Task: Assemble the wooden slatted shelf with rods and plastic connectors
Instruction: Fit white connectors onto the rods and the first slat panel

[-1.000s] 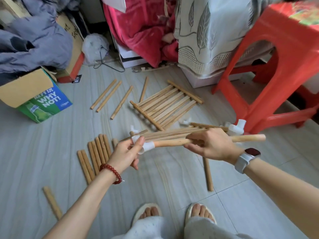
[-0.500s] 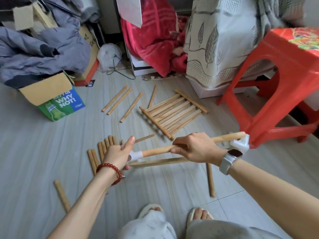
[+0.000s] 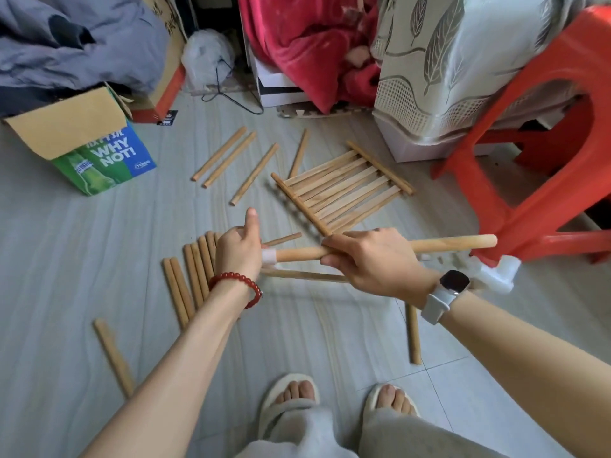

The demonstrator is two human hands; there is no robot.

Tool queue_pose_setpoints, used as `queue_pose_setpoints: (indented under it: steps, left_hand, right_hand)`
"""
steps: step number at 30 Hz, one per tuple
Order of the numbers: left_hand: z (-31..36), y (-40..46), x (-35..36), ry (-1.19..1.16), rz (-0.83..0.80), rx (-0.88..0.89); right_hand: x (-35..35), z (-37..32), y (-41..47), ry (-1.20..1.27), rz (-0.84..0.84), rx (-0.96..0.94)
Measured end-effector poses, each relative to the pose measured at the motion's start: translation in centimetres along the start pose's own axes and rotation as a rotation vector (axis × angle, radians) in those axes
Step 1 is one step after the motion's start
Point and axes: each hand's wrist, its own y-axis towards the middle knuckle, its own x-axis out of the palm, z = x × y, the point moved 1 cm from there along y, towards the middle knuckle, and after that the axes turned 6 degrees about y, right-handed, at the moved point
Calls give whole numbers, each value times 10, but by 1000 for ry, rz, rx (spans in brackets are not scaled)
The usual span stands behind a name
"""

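My right hand (image 3: 370, 259) grips a thick wooden rod (image 3: 453, 243) held level above the floor. The rod's left end sits in a white plastic connector (image 3: 270, 256), which my left hand (image 3: 239, 251) holds with the thumb raised. A thinner slat (image 3: 307, 276) of the held shelf panel shows below the rod. Another white connector (image 3: 499, 274) shows at the panel's right end, behind my right wrist. A second slatted shelf panel (image 3: 344, 188) lies flat on the floor beyond my hands. Several loose rods (image 3: 190, 280) lie bundled under my left wrist.
More loose rods (image 3: 228, 157) lie further back, one (image 3: 114, 357) at lower left and one (image 3: 413, 335) under my right forearm. A red plastic stool (image 3: 542, 153) stands at right, a green cardboard box (image 3: 89, 150) at left. My slippered feet (image 3: 291, 396) are below.
The held panel has tipped from nearly flat to edge-on, so its slats no longer show. My hands and the rod sit a little lower and closer; the head camera tilted.
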Motion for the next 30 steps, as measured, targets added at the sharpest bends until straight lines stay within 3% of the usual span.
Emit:
queue_pose_setpoints:
  steps: [4,7,12,17,21,24,26,28,30]
  left_hand:
    - [18,4,0,56,-172,-28]
    - [19,2,3,-2,-264,-79]
    - [6,-3,8,-99,-227,-154]
    - [-2,-12,7,-95,-218,-127]
    - [-4,-11,5,-47,-174,-132]
    - [-4,-9,7,88,-145,-28]
    - [-2,-10,8,195,-103,120]
    - [3,-11,4,417,-45,311]
    - [11,-15,1,731,-17,496]
  right_hand:
    - [-26,16,15,137,-207,88]
    - [-25,18,10,155,-192,76]
    - [-11,6,1,82,-123,127]
    - [-13,2,6,159,-292,161]
    - [-8,-4,4,123,-288,181]
    - [-8,2,-11,121,-183,202]
    - [-21,20,-36,99,25,262]
    - [-41,47,-70,-11,269,400]
    - [-60,69,-104,-54,419,661]
